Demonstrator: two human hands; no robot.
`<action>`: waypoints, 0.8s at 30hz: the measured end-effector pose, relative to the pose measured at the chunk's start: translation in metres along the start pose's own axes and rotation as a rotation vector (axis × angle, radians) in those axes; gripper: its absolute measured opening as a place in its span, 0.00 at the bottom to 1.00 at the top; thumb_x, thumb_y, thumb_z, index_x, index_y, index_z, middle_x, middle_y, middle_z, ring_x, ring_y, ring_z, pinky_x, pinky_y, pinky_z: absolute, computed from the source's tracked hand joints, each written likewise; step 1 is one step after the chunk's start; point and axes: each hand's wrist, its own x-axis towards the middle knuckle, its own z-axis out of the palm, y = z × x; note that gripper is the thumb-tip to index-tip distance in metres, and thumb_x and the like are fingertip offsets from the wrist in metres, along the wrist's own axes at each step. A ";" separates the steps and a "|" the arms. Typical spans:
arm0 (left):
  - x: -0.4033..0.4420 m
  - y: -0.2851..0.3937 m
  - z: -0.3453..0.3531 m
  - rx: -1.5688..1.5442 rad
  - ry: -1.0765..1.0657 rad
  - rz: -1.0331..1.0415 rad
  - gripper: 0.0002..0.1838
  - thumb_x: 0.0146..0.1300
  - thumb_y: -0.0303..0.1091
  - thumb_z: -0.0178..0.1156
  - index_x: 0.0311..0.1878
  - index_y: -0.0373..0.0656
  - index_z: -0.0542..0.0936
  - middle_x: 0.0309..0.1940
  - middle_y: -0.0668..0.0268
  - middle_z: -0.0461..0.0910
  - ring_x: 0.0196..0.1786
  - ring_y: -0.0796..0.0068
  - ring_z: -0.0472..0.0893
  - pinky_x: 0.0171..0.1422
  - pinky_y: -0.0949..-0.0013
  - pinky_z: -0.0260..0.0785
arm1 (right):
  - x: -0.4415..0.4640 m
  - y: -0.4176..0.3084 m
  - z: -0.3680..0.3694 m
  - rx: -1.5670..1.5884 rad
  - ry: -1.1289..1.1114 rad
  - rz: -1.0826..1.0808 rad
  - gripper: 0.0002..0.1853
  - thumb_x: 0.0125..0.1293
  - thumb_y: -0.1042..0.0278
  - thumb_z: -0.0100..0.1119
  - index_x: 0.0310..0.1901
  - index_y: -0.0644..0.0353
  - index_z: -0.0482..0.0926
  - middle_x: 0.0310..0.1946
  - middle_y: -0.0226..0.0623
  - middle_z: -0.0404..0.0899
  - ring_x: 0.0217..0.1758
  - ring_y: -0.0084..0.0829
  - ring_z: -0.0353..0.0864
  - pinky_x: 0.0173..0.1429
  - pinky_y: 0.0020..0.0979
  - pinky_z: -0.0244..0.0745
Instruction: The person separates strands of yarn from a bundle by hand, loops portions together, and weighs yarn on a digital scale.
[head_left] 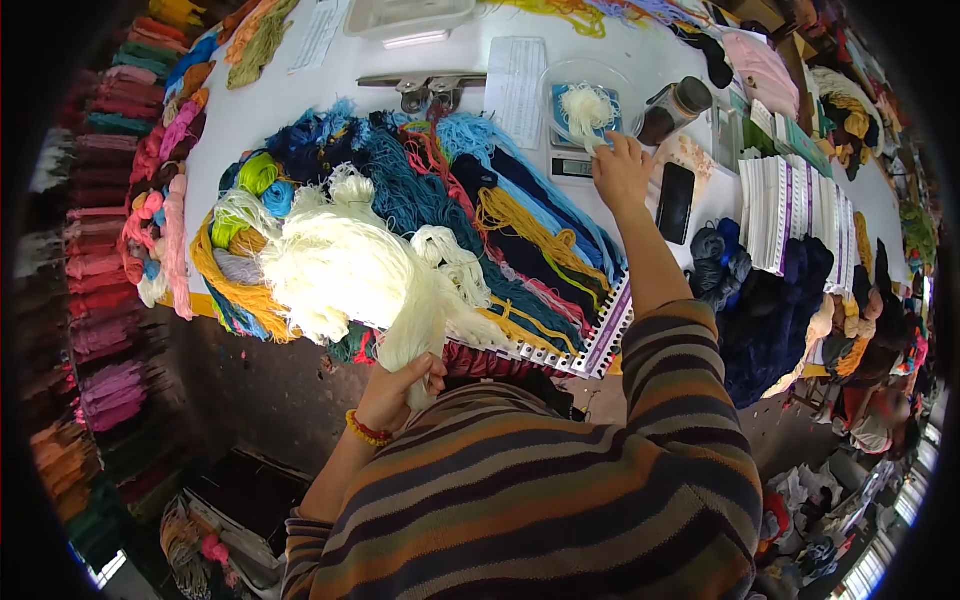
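My left hand point(405, 388) is closed around the lower end of a large cream yarn hank point(345, 260) at the table's front edge. The rest of the hank lies heaped over coloured yarns. Farther away, my right hand point(624, 172) reaches to a small cream yarn bundle point(587, 108) in a clear plastic bowl point(628, 80). A tail of that bundle runs over the rim to my thumb and fingertips, which appear closed on it. The bowl rests on a digital scale point(572, 168); its display is too small to read surely.
A black phone point(676, 204) and a dark-lidded jar point(675, 110) sit near my right hand. Blue, teal and mustard skeins point(540, 225) spread across the middle. Spiral-bound books point(795, 210) stand at the right. A clipboard point(425, 85) and paper sheets lie at the back.
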 end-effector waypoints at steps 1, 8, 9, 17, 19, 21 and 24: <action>-0.001 0.002 -0.003 0.009 -0.024 0.004 0.10 0.61 0.36 0.54 0.30 0.39 0.74 0.27 0.64 0.75 0.27 0.77 0.75 0.32 0.75 0.68 | 0.000 -0.005 -0.009 -0.008 0.012 0.002 0.05 0.50 0.67 0.56 0.31 0.51 0.77 0.50 0.28 0.69 0.54 0.31 0.65 0.52 0.42 0.57; 0.003 0.024 -0.028 -0.068 -0.221 0.116 0.07 0.60 0.33 0.55 0.34 0.38 0.73 0.28 0.63 0.75 0.28 0.74 0.76 0.31 0.73 0.69 | -0.059 -0.134 -0.151 0.548 -0.698 0.106 0.10 0.54 0.61 0.54 0.31 0.59 0.73 0.29 0.43 0.75 0.36 0.43 0.75 0.39 0.39 0.70; 0.002 0.032 -0.027 -0.040 -0.263 0.150 0.08 0.60 0.34 0.54 0.30 0.39 0.73 0.27 0.63 0.75 0.27 0.74 0.74 0.32 0.72 0.68 | -0.081 -0.157 -0.165 0.759 -0.771 0.056 0.13 0.53 0.57 0.55 0.27 0.59 0.73 0.25 0.43 0.74 0.30 0.45 0.75 0.36 0.41 0.69; 0.002 0.057 -0.032 -0.183 -0.534 0.212 0.09 0.62 0.33 0.51 0.34 0.37 0.74 0.31 0.63 0.75 0.30 0.73 0.74 0.34 0.72 0.67 | -0.090 -0.245 -0.224 0.707 -0.602 -0.034 0.14 0.59 0.55 0.52 0.30 0.59 0.73 0.19 0.47 0.73 0.24 0.47 0.74 0.28 0.41 0.67; -0.001 0.061 -0.036 -0.241 -0.581 0.224 0.11 0.64 0.34 0.48 0.40 0.36 0.75 0.37 0.61 0.76 0.39 0.70 0.76 0.36 0.71 0.68 | -0.081 -0.239 -0.226 0.772 -0.399 0.065 0.11 0.59 0.60 0.54 0.31 0.60 0.74 0.17 0.43 0.71 0.20 0.39 0.72 0.25 0.34 0.66; -0.008 0.068 -0.036 -0.237 -0.662 0.243 0.15 0.66 0.36 0.44 0.46 0.35 0.73 0.47 0.59 0.73 0.48 0.66 0.75 0.39 0.70 0.70 | -0.080 -0.241 -0.229 1.330 -0.408 0.478 0.10 0.60 0.64 0.54 0.29 0.62 0.74 0.18 0.25 0.68 0.18 0.15 0.64 0.22 0.20 0.59; -0.017 0.073 -0.034 -0.182 -0.750 0.313 0.16 0.67 0.37 0.41 0.50 0.36 0.70 0.51 0.59 0.69 0.51 0.65 0.73 0.45 0.69 0.71 | -0.081 -0.252 -0.256 1.715 -0.540 0.829 0.07 0.59 0.67 0.55 0.34 0.61 0.75 0.18 0.23 0.69 0.19 0.11 0.62 0.23 0.15 0.53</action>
